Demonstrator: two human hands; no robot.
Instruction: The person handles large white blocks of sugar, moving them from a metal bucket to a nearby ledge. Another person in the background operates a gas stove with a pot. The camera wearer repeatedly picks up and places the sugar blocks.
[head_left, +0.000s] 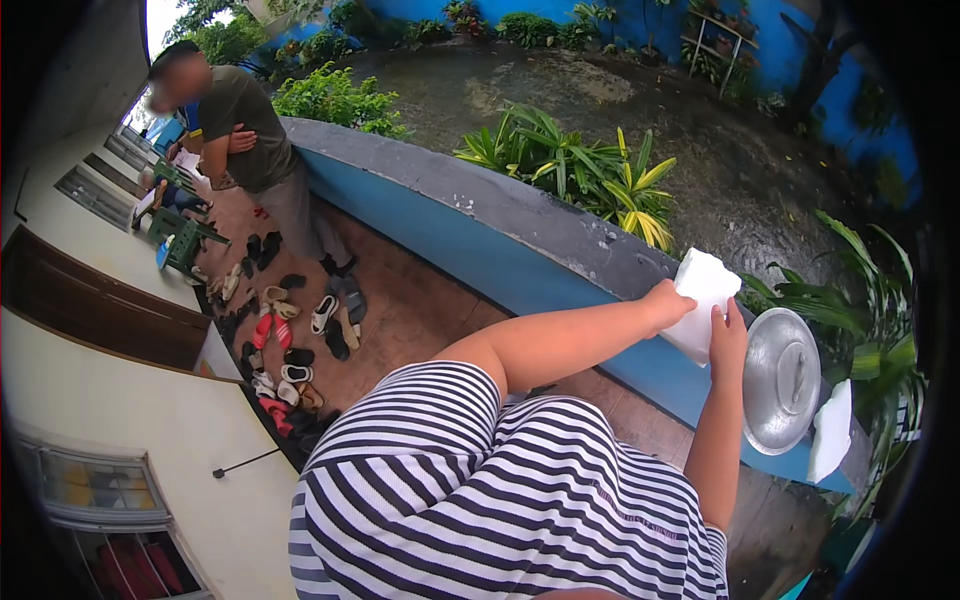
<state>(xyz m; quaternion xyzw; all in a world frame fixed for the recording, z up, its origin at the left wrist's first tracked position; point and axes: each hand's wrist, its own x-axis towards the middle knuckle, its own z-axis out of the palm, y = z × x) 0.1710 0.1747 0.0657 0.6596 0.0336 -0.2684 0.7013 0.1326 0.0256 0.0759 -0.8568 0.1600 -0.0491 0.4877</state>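
A white slab with rough, broken edges (705, 285), which looks like polystyrene foam, is held up over the low wall. My left hand (666, 306) grips its near left side, the thumb lying across the face. On the slab's lower right edge, my right hand (727, 334) holds on with its fingers raised against the surface. Close to the right of that hand, a round aluminium pot lid with a handle (784, 382) lies on the wall. Beyond the lid rests a second white slab (831, 431), also jagged along its edge.
The blue wall with a grey top (480, 195) curves past me, with leafy plants (570, 161) behind it. A person with folded arms (251, 127) stands at the upper left. Several shoes and sandals (283, 330) cover the tiled floor near a green plastic chair (180, 236).
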